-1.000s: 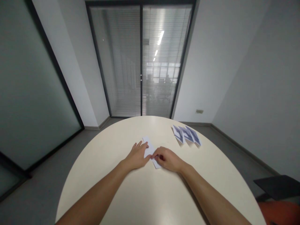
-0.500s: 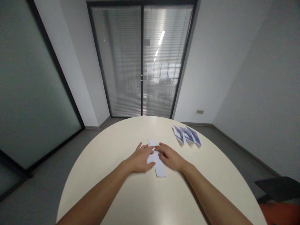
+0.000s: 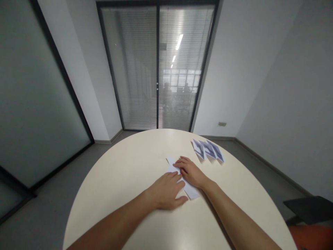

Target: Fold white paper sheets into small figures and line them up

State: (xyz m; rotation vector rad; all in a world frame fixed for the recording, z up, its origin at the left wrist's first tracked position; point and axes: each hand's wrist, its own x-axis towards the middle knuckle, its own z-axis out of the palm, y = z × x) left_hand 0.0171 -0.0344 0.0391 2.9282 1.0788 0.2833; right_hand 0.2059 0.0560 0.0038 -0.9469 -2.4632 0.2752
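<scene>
Round table [image 3: 125,173], cream top. The far edge curves just beyond the hands, with bare top between that edge and the strip. The left half of the table is bare out to its left edge. The near part, between the forearms, is bare too.

A white folded paper strip [image 3: 191,191] lies near the table's middle, slightly toward the right. It runs diagonally, far end pointing to the far edge and near end pointing to the near right. Both ends stick out from under the hands; the mid part is covered.

Left hand [image 3: 166,192]: flat, palm down, fingers spread and extended. The fingertips lie on the strip's left side and the thumb points at the strip's near end. It grips nothing, only presses. The forearm comes in from the near left edge.

Right hand [image 3: 189,170]: palm down on the strip's far half, fingers loosely curled and pointing left toward the far end. It presses and is not closed around anything. The forearm comes in from the near right edge, along the strip's right side. The two hands are just beside each other, fingertips nearly meeting over the strip.

Printed sheets [image 3: 208,150] are fanned out near the far right edge, well apart from both hands, with clear top in between.

Off the table at the near right: a dark chair part [image 3: 309,208].
</scene>
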